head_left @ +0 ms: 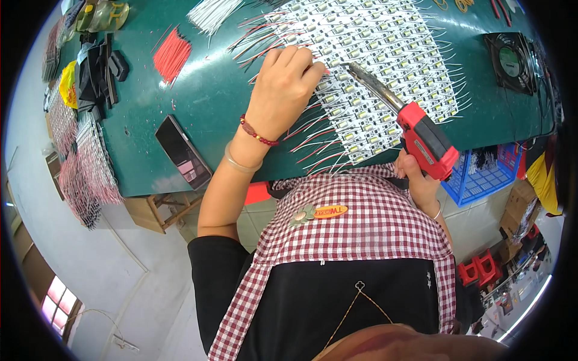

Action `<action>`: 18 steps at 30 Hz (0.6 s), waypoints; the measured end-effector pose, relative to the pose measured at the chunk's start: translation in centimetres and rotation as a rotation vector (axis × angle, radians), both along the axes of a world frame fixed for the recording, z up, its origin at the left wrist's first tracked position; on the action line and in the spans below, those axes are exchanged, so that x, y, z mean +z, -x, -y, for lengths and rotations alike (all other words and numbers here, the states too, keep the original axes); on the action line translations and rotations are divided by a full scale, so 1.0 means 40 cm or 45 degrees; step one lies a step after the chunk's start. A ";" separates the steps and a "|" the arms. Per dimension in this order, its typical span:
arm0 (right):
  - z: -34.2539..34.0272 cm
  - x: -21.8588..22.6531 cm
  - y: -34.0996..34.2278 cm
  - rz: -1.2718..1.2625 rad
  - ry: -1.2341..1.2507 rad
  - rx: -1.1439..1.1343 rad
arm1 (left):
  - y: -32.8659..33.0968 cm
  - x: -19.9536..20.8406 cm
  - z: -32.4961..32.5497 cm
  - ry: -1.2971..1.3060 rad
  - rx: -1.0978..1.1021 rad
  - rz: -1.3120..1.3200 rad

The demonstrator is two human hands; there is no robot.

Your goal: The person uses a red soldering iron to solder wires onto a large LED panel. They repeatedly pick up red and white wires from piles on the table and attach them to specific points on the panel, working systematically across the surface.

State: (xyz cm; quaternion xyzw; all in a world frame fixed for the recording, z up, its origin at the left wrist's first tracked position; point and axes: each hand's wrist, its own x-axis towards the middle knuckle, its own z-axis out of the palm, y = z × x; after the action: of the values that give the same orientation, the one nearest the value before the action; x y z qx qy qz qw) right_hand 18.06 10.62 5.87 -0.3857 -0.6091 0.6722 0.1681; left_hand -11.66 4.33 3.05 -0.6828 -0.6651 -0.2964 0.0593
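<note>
My right hand (418, 177) grips the handle of a red and black soldering gun (427, 141). Its darkened metal tip points to the far left, over a sheet of white LED circuit boards (376, 78). My left hand (289, 84) is closed at the left part of this sheet, close to the tip. A speck of red shows by its fingertips, but what they pinch is hidden. Red and white wires (316, 141) stick out along the sheet's left edge, and short white wires line its right edge.
On the green table (138, 144) lie a phone (183, 151), a bundle of red wires (172, 55) and a bundle of white wires (214, 13). A black fan (512, 63) stands at the right. Wired strips (90, 162) hang over the left edge. A blue crate (481, 177) sits below the right side.
</note>
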 end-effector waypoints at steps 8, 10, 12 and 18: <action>0.011 -0.012 -0.027 0.051 -0.132 0.038 | -0.038 -0.007 0.020 0.039 -0.073 0.194; 0.012 -0.040 -0.051 0.094 -0.203 0.105 | -0.041 -0.007 0.021 0.057 -0.070 0.188; 0.014 -0.048 -0.063 0.112 -0.235 0.132 | -0.044 -0.007 0.021 0.045 -0.071 0.210; 0.022 -0.040 -0.054 0.088 -0.114 0.016 | -0.047 -0.011 0.021 0.044 -0.043 0.196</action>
State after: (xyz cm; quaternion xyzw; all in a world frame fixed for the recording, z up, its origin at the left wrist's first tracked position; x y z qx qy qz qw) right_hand 20.21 9.72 4.28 -0.3971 -0.6465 0.6315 0.1598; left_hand -9.77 3.48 2.62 -0.6699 -0.6612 -0.3376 -0.0088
